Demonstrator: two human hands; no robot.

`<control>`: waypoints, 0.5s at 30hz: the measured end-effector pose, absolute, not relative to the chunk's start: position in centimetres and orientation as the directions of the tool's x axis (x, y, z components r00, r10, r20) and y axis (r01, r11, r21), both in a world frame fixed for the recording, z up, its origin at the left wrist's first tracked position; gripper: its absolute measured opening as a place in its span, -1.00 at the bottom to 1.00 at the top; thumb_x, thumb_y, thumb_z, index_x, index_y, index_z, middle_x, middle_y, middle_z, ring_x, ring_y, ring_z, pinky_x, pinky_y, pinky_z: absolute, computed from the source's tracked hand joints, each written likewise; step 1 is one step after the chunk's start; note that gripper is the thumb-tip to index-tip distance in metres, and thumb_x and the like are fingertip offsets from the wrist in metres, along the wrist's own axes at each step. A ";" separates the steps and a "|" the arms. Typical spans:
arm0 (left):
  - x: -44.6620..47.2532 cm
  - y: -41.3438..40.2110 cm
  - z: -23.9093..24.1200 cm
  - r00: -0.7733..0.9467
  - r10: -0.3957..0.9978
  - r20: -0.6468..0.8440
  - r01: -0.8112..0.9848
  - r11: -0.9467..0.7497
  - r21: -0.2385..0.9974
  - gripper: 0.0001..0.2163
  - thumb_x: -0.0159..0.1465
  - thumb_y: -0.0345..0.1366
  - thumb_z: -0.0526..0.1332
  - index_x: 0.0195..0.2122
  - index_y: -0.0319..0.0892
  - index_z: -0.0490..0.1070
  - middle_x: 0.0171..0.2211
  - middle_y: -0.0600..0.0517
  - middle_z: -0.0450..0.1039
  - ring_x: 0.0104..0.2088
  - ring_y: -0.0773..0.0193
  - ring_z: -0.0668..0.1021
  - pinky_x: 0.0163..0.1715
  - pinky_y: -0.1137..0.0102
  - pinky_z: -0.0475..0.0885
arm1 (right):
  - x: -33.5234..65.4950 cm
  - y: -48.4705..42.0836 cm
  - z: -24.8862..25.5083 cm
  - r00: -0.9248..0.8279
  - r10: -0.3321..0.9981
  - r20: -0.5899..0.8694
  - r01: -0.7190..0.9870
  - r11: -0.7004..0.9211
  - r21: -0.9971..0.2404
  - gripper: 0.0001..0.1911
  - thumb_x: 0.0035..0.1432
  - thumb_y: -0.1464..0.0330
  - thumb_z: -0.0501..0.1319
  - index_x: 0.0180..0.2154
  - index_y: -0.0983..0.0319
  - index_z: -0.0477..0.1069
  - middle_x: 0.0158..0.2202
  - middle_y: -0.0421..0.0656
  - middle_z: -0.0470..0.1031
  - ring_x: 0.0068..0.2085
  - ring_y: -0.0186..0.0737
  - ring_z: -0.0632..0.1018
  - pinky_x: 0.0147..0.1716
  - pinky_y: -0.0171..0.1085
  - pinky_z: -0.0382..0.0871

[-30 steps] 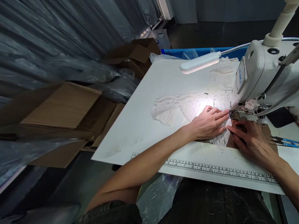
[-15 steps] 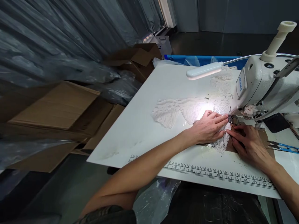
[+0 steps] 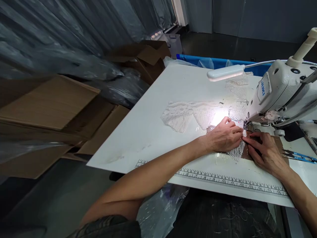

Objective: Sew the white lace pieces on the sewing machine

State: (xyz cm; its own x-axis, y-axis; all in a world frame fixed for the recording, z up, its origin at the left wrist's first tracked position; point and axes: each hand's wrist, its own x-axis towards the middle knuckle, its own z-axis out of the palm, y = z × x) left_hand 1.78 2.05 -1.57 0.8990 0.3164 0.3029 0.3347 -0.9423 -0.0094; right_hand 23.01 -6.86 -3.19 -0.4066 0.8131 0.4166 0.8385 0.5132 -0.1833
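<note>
My left hand [image 3: 225, 136] lies on a piece of white lace [image 3: 188, 114] just left of the needle of a white sewing machine [image 3: 277, 96], its fingers curled and pinching the lace edge. My right hand [image 3: 264, 151] rests on a brown card [image 3: 281, 145] and the lace right in front of the needle, fingertips pressed together against the left hand's. The lace [image 3: 235, 153] shows between the two hands. A small lamp [image 3: 226, 72] lights the spot.
A white table [image 3: 153, 132] carries a printed ruler [image 3: 232, 181] along its front edge. Blue snips [image 3: 300, 157] lie at the right. Cardboard boxes [image 3: 49, 109] and plastic sheeting stand to the left. A blue bin [image 3: 218, 62] sits behind the table.
My left hand's fingers have curled from flat into a pinch at the needle. The right hand's fingertips have moved in to meet them. The view has shifted slightly.
</note>
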 end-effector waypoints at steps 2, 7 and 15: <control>1.5 2.0 -1.1 0.909 0.322 0.264 0.333 -0.943 0.003 -0.71 0.44 -0.26 0.00 -0.19 -0.20 0.52 -0.05 -0.07 0.58 -0.25 0.17 0.52 -0.12 0.16 0.32 | 23.0 -6.8 -3.3 -0.402 0.811 0.424 0.840 0.511 -0.182 -0.66 0.39 0.32 0.07 0.06 0.12 0.53 -0.04 0.04 0.42 -0.08 0.00 0.46 -0.15 0.02 0.47; 1.1 2.0 -0.2 0.922 0.354 0.158 0.355 -0.935 0.021 -0.72 0.40 -0.22 0.04 -0.08 -0.19 0.50 0.01 -0.11 0.54 -0.18 0.12 0.53 -0.06 0.13 0.31 | 23.0 -6.5 -3.5 -0.369 0.840 0.397 0.861 0.470 -0.195 -0.63 0.38 0.29 0.04 0.03 0.13 0.56 -0.01 0.07 0.39 -0.06 0.05 0.43 -0.09 0.10 0.45; 1.6 2.2 -0.5 0.896 0.408 0.174 0.409 -0.912 0.033 -0.64 0.48 -0.26 -0.09 0.00 -0.26 0.47 0.15 -0.15 0.46 -0.06 0.14 0.54 -0.01 0.18 0.33 | 22.9 -5.5 -2.8 -0.387 0.853 0.351 0.881 0.454 -0.135 -0.58 0.40 0.27 -0.01 0.11 0.20 0.51 -0.14 0.08 0.44 -0.15 0.04 0.45 -0.19 0.01 0.43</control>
